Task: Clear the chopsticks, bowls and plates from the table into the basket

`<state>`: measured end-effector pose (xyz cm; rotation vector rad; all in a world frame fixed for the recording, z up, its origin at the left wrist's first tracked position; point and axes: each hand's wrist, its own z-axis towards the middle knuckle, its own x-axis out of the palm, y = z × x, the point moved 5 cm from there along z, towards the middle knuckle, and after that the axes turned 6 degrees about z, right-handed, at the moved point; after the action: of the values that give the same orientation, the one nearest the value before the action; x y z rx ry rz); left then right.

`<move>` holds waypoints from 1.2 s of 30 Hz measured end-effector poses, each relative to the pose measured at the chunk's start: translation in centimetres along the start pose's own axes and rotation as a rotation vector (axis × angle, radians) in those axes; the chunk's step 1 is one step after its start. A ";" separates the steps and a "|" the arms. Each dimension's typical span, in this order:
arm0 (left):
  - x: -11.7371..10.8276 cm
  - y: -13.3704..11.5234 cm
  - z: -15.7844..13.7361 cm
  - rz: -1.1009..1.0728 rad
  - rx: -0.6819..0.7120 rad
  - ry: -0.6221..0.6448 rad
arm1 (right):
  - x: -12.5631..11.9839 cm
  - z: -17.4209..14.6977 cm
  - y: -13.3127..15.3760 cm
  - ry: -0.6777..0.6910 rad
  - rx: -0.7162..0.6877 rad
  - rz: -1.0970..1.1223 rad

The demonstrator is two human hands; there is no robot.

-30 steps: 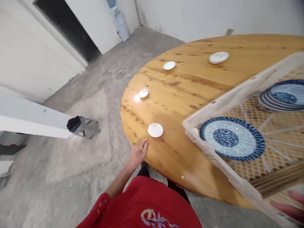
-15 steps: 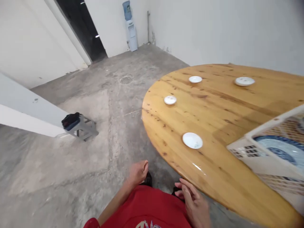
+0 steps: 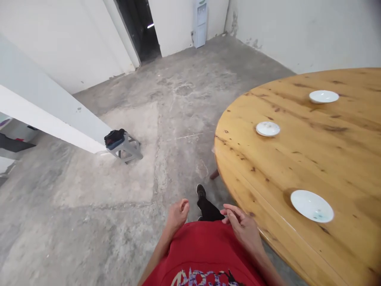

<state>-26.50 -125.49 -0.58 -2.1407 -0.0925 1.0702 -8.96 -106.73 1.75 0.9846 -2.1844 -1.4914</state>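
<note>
My left hand (image 3: 178, 213) hangs in front of the red shirt, its fingers curled into a loose fist. Nothing shows in it. On the other side, my right hand (image 3: 241, 225) is beside the edge of the round wooden table (image 3: 285, 167), fingers partly stretched and apart, holding nothing. A shallow white dish (image 3: 312, 205) lies nearest to it on the tabletop. Farther back on the table are a small white dish (image 3: 268, 128) and another white dish (image 3: 324, 96).
A grey stool (image 3: 127, 149) with dark cloth (image 3: 114, 137) on it stands against a white pillar (image 3: 59, 95). A water dispenser (image 3: 201, 26) is at the far wall, right of a dark doorway (image 3: 141, 31). Bare concrete floor (image 3: 119, 222) lies to the left.
My view has swung left and I have stepped forward along the table. The crate with the blue-patterned plate has left view. Both hands keep nearly the same pose.
</note>
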 end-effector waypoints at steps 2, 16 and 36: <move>-1.2 -1.0 1.8 0.005 0.016 0.015 | 1.4 1.8 0.6 0.043 -0.004 -0.012; -10.9 -8.4 21.9 0.138 0.061 0.062 | 4.2 22.7 5.9 -0.041 0.124 0.131; -20.9 -6.2 49.7 0.161 -0.097 -0.018 | 9.5 43.6 15.7 -0.202 0.055 0.144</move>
<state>-74.30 -99.83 -2.01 -2.2562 0.0203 1.1995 -47.69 -79.92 -2.75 0.7020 -2.3913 -1.5283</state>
